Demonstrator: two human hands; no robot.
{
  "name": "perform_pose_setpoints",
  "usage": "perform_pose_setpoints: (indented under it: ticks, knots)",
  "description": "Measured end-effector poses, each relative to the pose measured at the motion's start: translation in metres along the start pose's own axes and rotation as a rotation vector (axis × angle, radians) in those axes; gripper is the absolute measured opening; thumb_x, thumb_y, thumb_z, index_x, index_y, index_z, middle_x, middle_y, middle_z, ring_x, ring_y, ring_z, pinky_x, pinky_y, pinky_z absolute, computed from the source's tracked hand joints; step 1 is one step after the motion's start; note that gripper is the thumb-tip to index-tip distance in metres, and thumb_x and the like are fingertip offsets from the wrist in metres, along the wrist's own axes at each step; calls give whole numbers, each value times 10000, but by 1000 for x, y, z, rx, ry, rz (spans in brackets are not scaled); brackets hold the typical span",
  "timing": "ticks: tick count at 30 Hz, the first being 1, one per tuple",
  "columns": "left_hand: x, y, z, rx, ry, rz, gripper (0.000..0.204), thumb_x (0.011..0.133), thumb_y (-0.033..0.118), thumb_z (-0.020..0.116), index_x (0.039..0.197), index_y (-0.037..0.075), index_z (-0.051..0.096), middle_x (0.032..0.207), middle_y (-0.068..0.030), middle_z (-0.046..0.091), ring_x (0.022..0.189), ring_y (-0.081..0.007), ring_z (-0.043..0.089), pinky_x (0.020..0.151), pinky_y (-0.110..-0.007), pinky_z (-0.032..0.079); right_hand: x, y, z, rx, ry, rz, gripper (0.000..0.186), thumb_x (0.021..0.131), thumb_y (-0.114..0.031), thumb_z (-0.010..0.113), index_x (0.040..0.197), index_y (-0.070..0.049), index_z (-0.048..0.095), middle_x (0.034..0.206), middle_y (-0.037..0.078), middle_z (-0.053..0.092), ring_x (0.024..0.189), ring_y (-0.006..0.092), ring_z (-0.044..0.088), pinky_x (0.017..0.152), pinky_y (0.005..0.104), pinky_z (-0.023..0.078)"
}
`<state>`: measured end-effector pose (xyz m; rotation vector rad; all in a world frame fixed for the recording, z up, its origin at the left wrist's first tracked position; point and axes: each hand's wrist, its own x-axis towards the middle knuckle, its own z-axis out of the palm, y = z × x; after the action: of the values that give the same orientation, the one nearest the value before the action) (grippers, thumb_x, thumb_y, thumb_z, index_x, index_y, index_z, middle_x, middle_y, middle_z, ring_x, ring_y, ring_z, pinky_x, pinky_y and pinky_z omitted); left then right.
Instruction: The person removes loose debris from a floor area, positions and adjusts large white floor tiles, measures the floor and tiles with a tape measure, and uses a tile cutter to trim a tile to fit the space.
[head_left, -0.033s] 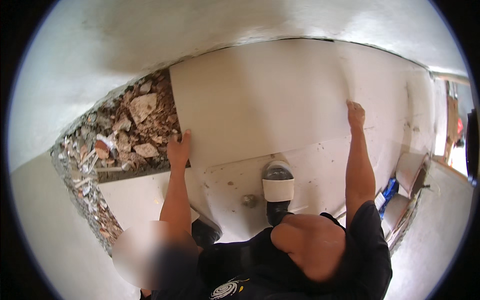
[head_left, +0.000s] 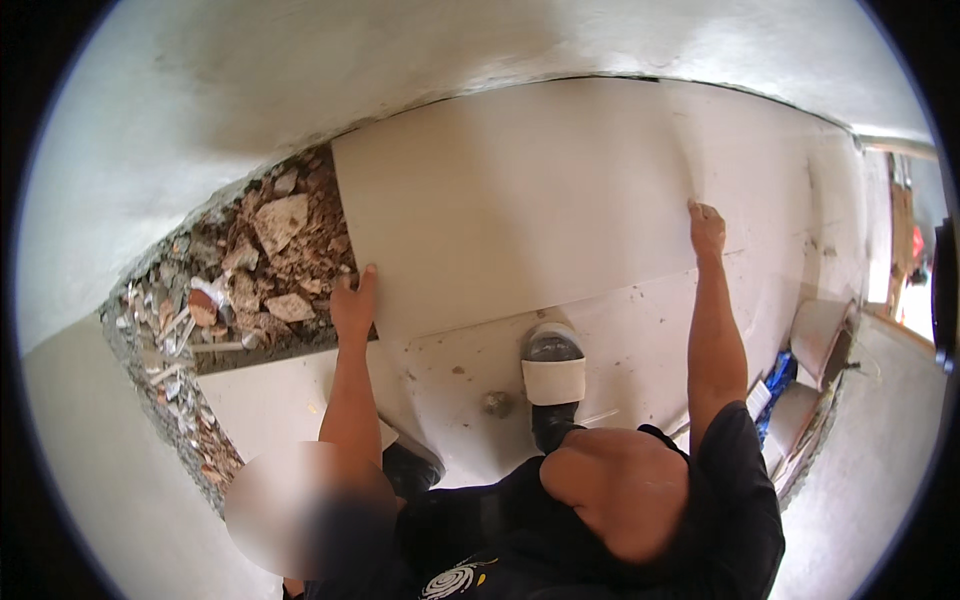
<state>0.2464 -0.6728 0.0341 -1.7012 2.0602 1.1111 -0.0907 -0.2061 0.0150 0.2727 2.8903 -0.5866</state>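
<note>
Where broken reddish-brown rubble (head_left: 285, 225) fills the left side, your left hand (head_left: 353, 302) is half open at the large beige rectangular slab's (head_left: 520, 210) left edge, thumb toward its face, fingers curled on the rubble side; I cannot tell whether they grip. The slab spans between your hands, along the pale wall (head_left: 400, 50). Nearer you stands your dark slipper with a broad cream strap (head_left: 555, 380). Your right hand (head_left: 708, 230) curls nearly closed at the slab's right end; its hold is hidden. Farther right sits a pale round container (head_left: 818, 340).
</note>
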Motion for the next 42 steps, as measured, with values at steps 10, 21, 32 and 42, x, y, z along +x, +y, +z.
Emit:
perform_pose_setpoints:
  ticks: [10,21,32,42]
  knots:
    - [15,-9,12,79,132,22,883,774,635,547,1282,-78,429,1215,-267,523,1140,-374,510,953,-458,399,-39,24,1,9,33,28,505,866,-395,552,1123,38,592,1083,223,618,1026,346,582,891,391,439]
    - [32,-41,-11,-51,2,225,763,805,520,601,1249,-86,469,1079,-250,600,1003,-353,587,871,-447,452,-13,39,5,-64,-31,-39,552,856,-452,547,1106,36,607,1094,217,616,1041,321,577,896,389,433]
    - [17,-54,-31,-208,-346,128,445,797,404,674,952,-11,632,765,-119,635,663,-197,651,663,-363,515,2,43,5,-140,-90,-94,564,869,-465,507,1107,36,610,1094,209,619,1033,314,577,902,379,427]
    - [15,-49,-23,-104,-203,190,569,760,414,679,967,-109,586,903,-212,639,690,-244,654,659,-363,493,-3,49,6,-76,-59,-147,489,878,-401,515,1071,35,623,1065,231,620,1013,350,579,885,401,434]
